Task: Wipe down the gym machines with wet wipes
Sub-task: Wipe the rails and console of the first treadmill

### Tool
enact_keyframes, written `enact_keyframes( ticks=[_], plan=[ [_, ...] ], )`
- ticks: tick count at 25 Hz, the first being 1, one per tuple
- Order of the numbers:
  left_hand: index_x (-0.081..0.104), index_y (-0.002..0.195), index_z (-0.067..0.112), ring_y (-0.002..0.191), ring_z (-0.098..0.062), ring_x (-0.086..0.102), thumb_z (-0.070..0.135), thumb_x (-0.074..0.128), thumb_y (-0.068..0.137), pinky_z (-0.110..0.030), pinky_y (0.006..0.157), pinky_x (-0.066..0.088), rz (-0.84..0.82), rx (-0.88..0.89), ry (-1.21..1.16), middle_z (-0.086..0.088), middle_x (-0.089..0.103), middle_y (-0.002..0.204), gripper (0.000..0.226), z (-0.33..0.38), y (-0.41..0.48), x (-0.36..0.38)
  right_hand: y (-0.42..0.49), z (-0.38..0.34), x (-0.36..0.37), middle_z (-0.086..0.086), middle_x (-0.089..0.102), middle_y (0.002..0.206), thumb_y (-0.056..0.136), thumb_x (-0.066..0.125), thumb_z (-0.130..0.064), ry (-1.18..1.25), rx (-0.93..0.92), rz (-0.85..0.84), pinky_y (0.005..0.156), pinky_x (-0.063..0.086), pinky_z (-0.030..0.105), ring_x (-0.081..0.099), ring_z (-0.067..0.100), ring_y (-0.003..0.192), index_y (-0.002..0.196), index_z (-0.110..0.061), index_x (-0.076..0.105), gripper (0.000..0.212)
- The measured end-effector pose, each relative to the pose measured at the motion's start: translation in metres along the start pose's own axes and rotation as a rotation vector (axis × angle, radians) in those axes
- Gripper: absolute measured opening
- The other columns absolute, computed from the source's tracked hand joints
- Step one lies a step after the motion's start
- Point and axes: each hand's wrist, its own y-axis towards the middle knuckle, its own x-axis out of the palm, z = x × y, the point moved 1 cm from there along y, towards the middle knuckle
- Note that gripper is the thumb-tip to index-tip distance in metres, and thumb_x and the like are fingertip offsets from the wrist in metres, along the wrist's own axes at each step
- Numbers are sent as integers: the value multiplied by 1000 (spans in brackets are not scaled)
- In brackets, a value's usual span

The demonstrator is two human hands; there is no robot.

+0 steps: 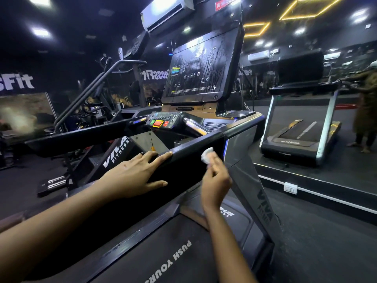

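Gym floor, no doubt: treadmill up front w/ big console screen & start/stop buttons, "VIVA FITNESS" logo on its frame. CrossFit lettering on the wall, more machines at left, wall mirror at right, AC unit overhead, yellow strip lights on a dark ceiling.

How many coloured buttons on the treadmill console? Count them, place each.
3, in one row: green button at the left, large red button in the middle, small red button at the right. Others may hide among the blurred dark keys.
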Motion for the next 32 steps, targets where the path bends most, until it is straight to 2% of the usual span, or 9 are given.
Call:
enact_keyframes(
  ticks=[5,9,14,16,21,25,27,29,32],
  plan=[
    [-10,148,42,129,-16,36,65,36,89,-32,101,42,-5,2,-2,5,20,150,78,2,0,-3,72,16,25,14,68,109,82,51,12,-139,23,-151,86,37,15,64,30,100,107,-2,69,34],
    [-10,148,41,129,-18,37,67,35,89,-35,103,41,-1,2,4,4,21,150,79,0,1,0,28,-17,28,9,71,100,69,49,12,-182,-208,-141,74,39,22,60,30,77,96,-3,73,38],
    [-9,148,42,127,-20,42,67,39,87,-39,100,43,-20,-1,10,2,24,149,82,-2,1,2,-55,-44,5,4,67,107,74,48,3,-15,-314,-270,90,38,10,54,12,96,110,-7,68,42],
    [-10,148,43,130,-20,40,66,41,87,-40,102,41,-54,-2,-14,2,21,150,82,-3,0,0,-52,-37,-4,3,67,107,70,50,10,73,-245,-314,94,35,4,56,9,99,108,-6,69,45],
    [-9,148,40,138,-19,26,62,40,91,-34,108,35,-142,12,77,3,5,157,79,-2,-24,-18,-10,22,-10,9,67,113,79,46,18,65,326,-119,80,34,-3,62,19,105,107,-6,69,44],
    [-12,146,45,141,-12,22,72,30,86,-30,103,36,-140,15,56,9,3,157,77,-13,-57,-27,-23,31,1,10,62,116,76,43,23,60,340,-90,87,35,10,59,25,109,111,-5,66,50],
    [-19,141,51,141,-10,23,93,1,62,-30,102,39,-145,32,45,10,3,156,91,-20,-67,-26,-39,23,4,12,62,113,72,43,24,59,341,-38,87,35,11,59,26,105,110,-2,66,51],
    [-27,133,57,140,-9,23,95,-19,42,-29,103,39,-156,29,37,12,3,156,99,-28,-77,-24,-62,9,5,11,62,109,72,43,24,88,369,-2,85,35,8,58,23,100,109,-1,66,50],
    [-31,125,63,140,-5,23,95,-12,46,-29,105,38,-165,21,-53,16,2,155,87,-36,-90,-23,-103,-18,4,3,60,101,70,46,26,141,368,18,83,35,0,58,8,96,106,0,66,49]
  ],
)
